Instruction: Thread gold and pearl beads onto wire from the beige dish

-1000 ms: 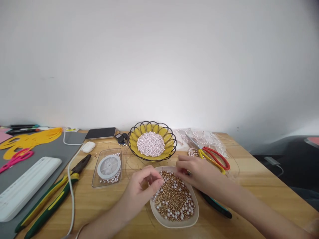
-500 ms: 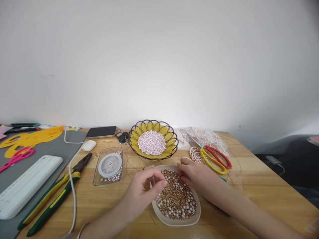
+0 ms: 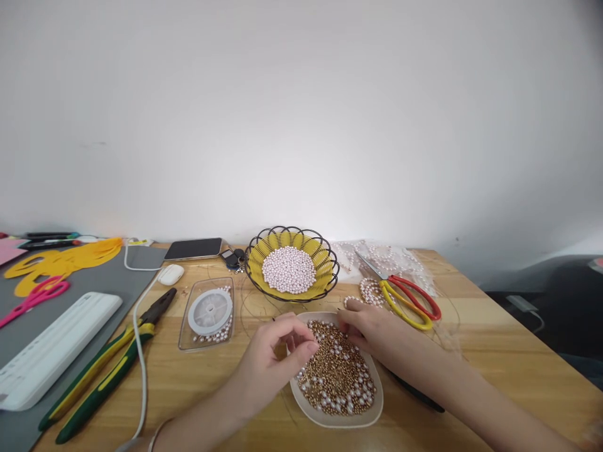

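A white bowl (image 3: 325, 419) of small gold beads (image 3: 332, 361) and pearl beads (image 3: 362, 394) stands in front of me. Over its left rim is my left hand (image 3: 285, 351), thumb and forefinger pinched together; whatever lies between the tips is too small to name. My right hand (image 3: 362, 323) reaches across the far right rim with its fingers closed and pointing down, and they hide what they grip. Just behind the right hand lie a coil of strung pearl beads (image 3: 370, 292) and scissors with red and yellow handles (image 3: 409, 301).
Beyond the bowl stands a yellow basket (image 3: 325, 267) of pink beads. To the left are a clear box (image 3: 183, 336) with a thread spool (image 3: 210, 312), green-yellow pliers (image 3: 110, 370), a white cable (image 3: 141, 358), a phone (image 3: 194, 248) and a white power strip (image 3: 61, 348). Bagged beads (image 3: 400, 260) lie back right.
The whole view has shifted slightly, so things appear a little further right. Both hands keep nearly the same closed poses over the bowl.
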The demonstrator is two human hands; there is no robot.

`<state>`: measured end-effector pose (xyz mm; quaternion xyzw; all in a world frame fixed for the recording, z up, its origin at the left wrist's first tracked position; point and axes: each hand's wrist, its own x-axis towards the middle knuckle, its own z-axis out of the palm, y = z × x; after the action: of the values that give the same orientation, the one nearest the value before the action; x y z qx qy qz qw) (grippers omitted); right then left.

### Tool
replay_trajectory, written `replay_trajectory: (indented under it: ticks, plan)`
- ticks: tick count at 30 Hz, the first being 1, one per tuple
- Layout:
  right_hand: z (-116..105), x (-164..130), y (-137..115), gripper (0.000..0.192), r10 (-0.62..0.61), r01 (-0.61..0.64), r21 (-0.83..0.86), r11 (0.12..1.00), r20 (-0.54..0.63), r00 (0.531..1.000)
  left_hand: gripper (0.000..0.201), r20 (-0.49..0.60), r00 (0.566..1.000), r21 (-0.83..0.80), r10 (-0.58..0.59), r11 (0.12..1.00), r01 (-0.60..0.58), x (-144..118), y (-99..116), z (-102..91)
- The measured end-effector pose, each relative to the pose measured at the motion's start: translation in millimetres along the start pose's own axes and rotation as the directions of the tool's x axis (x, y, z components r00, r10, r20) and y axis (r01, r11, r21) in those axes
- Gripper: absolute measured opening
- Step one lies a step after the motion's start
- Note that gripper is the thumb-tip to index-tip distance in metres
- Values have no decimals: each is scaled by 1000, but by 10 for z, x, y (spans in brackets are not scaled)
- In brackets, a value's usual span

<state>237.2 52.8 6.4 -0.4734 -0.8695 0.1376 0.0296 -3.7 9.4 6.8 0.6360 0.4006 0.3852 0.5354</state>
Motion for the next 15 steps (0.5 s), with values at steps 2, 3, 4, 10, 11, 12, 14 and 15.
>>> replay_trajectory:
  ticks: [2,3,4,10,11,12,14,15]
  plan:
    - [29,6,-5,24,3,-3,-20,1000,-7,1000,17,-7,1000,6,2,1000,-2,6,3,-3]
    - [42,8,-9,24,6,-6,-32,999,-10,1000,17,0,1000,3,4,1000,-4,12,6,-5]
    - [51,8,-14,24,9,-10,-47,999,-14,1000,17,6,1000,4,-2,1000,2,18,11,-5]
    - [-86,-13,-62,22,-19,15,-50,999,-77,997,19,20,999,10,-42,999,41,15,41,13]
    - [-139,-16,-74,22,-26,27,9,1000,-114,993,19,31,998,11,-56,998,56,7,45,17]
    - [-191,-17,-88,22,-25,40,96,995,-147,989,19,44,997,13,-69,998,68,0,48,20]
    - [-265,-13,-121,19,-14,59,316,947,-143,990,21,73,995,21,-75,997,73,-12,52,21]
    - [-279,-7,-139,16,-11,58,428,902,-114,993,22,88,994,27,-69,997,67,-15,54,19]
